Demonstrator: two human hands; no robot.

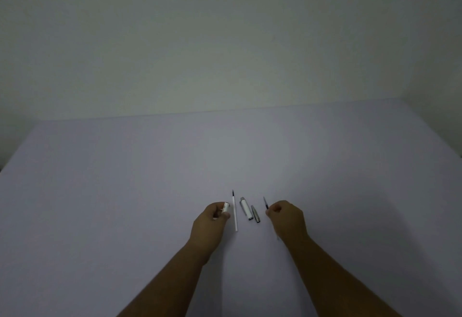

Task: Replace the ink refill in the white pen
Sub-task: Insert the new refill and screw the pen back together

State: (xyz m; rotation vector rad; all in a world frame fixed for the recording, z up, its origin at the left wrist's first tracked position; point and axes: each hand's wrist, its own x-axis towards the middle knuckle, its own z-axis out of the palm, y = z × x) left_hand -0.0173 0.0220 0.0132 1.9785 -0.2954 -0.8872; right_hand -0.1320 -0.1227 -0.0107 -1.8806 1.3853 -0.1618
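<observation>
Now pen dismantled, mid-swap. Left hand (pixel 212 219) fingers closed round white barrel (pixel 225 208). Right hand (pixel 285 216) fingers pinch dark-tipped refill (pixel 265 203), tip pointing away. On table (pixel 125 191) between hands: white refill (pixel 235 214), white cap (pixel 245 208), grey tip section (pixel 255 214), all apart. Which refill is new, cannot tell. Next, probably: line refill up with barrel mouth, slide in straight.

The white pen is apart: barrel (pixel 225 208) held upright, cap (pixel 245 208) and grey tip (pixel 255 214) lying between two refills (pixel 235 214), (pixel 265 203)
</observation>
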